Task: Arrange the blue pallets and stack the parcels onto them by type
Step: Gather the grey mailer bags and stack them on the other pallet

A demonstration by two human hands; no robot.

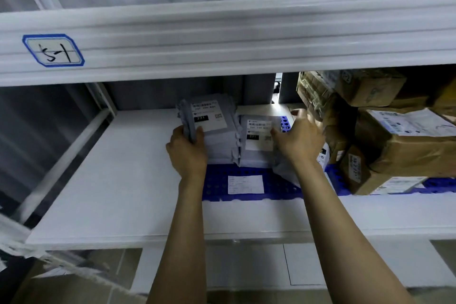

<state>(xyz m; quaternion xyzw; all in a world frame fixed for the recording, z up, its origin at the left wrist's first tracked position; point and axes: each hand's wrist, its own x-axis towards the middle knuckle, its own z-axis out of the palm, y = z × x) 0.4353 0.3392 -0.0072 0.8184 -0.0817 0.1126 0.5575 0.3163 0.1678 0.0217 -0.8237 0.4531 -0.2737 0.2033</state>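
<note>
A blue pallet point(217, 185) lies on the white shelf point(123, 180) and carries two stacks of grey mailer parcels with white labels. My left hand point(187, 148) grips the left edge of the taller left stack point(209, 118), thumb on top. My right hand point(298, 136) rests with spread fingers on the right side of the lower stack point(256, 136). A white paper slip point(245, 184) lies on the pallet's front. Brown cardboard parcels point(399, 145) are piled on a second blue pallet point(439, 185) at the right.
The upper shelf beam point(222, 39) runs across just above, with a blue-bordered handwritten tag point(53, 50). A shelf upright point(103, 99) stands at the back left. The left part of the shelf board is bare white.
</note>
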